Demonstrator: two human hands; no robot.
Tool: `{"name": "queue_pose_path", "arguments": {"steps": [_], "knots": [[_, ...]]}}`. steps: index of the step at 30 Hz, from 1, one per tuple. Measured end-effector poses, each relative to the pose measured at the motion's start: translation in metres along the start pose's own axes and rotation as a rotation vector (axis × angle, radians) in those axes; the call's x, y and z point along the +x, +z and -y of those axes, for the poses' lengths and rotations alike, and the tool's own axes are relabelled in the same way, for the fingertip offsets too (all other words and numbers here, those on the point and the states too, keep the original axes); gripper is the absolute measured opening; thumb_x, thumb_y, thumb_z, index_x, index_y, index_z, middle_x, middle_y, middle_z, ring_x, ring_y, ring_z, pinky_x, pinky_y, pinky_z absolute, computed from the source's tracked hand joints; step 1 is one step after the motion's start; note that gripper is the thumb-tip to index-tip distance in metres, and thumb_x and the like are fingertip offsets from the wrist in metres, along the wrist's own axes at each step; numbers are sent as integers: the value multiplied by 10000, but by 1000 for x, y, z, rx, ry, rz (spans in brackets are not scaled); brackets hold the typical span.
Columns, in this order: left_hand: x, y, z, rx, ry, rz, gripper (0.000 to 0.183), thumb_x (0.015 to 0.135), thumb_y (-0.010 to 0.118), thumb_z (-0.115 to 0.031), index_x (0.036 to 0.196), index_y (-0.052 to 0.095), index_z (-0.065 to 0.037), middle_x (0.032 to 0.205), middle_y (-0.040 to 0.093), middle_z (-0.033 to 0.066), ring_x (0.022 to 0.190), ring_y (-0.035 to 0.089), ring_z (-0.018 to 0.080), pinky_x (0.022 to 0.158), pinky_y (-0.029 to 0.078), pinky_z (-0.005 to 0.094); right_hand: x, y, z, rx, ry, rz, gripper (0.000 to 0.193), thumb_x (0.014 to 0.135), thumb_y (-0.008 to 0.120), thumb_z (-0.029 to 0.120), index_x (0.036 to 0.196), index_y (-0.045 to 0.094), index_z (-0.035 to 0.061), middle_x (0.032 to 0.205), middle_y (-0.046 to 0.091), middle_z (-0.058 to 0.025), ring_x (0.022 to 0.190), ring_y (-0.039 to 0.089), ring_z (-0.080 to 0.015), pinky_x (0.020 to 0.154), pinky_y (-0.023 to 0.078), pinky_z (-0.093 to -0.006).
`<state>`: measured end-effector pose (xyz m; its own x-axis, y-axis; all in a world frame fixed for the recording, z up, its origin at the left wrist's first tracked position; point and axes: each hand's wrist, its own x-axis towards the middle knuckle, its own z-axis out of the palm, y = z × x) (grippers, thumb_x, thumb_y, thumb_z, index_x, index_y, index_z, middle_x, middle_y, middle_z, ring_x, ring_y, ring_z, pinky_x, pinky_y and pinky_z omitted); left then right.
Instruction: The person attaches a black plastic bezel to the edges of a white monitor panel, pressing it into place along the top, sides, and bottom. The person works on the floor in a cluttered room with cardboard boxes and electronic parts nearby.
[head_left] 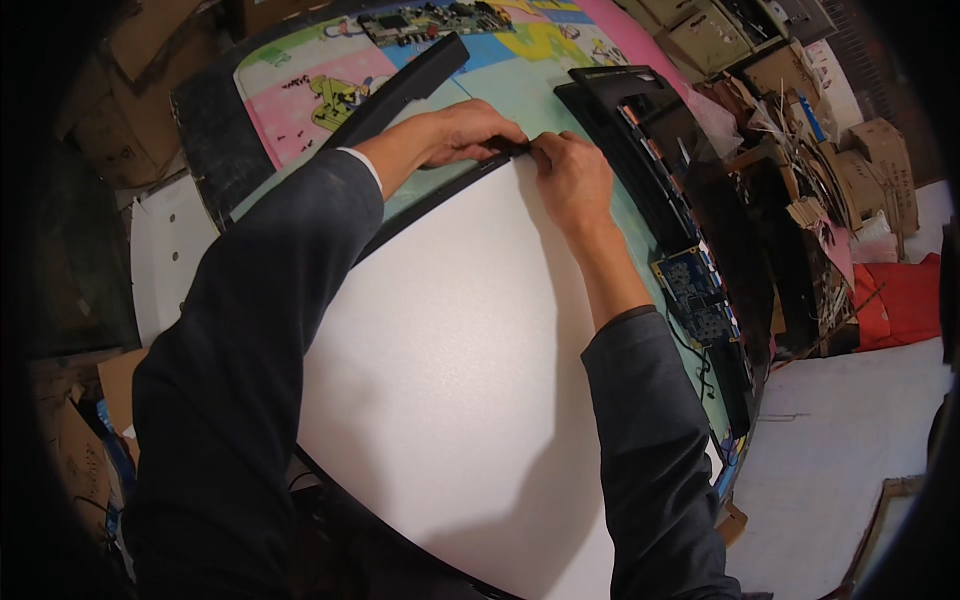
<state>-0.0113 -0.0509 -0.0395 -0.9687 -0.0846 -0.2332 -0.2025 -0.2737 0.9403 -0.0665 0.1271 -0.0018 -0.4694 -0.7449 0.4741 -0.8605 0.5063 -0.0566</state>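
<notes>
A large white sheet-like panel [430, 340] lies in front of me, with a thin black frame strip [430, 208] along its far left edge. Both my hands meet at the panel's far corner. My left hand [465, 135] has its fingers curled down onto the strip near its end. Thumb and fingers of my right hand [578, 180] pinch the corner right beside it. The fingertips hide just what the pinch encloses. Beyond my left hand a long black bar [400, 95] rests at a slant.
Under the panel is a colourful patterned mat [520, 80]. A green circuit board [435, 22] lies at the back, small dark screws at the left. Black housing pieces [620, 130] and a blue circuit board [693, 295] with cables line the right. Cardboard boxes [880, 165] stand beyond.
</notes>
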Motion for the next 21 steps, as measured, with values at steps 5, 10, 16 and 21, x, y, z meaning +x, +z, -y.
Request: {"name": "queue_pose_path", "arguments": {"steps": [5, 10, 16, 21], "knots": [[-5, 5, -5, 48, -5, -23, 122, 891, 699, -199, 878, 684, -78, 823, 628, -37, 699, 549, 5, 561, 442, 139, 1, -3, -2, 163, 135, 20, 153, 806, 647, 66, 899, 760, 113, 857, 702, -127, 806, 665, -346, 705, 530, -430], [-12, 6, -6, 76, 23, -32, 134, 888, 703, -182, 812, 678, -74, 727, 578, -54, 598, 484, -8, 485, 384, 133, 6, -6, 3, 230, 300, 108, 192, 798, 646, 50, 926, 773, 115, 878, 726, -137, 835, 683, -338, 740, 534, -404], [-6, 6, -2, 50, 33, -58, 121, 884, 713, -174, 847, 699, -59, 733, 594, -47, 600, 505, 2, 482, 397, 143, 7, -1, -4, 295, 296, 100, 184, 811, 684, 99, 968, 777, 120, 910, 724, -150, 847, 683, -340, 754, 532, -403], [-6, 6, -2, 33, 34, -53, 109, 877, 710, -164, 851, 701, -58, 755, 619, -36, 621, 530, 8, 504, 421, 142, 9, -1, -13, 281, 192, 135, 174, 833, 703, 141, 989, 776, 117, 903, 723, -152, 826, 678, -335, 748, 525, -390]]}}
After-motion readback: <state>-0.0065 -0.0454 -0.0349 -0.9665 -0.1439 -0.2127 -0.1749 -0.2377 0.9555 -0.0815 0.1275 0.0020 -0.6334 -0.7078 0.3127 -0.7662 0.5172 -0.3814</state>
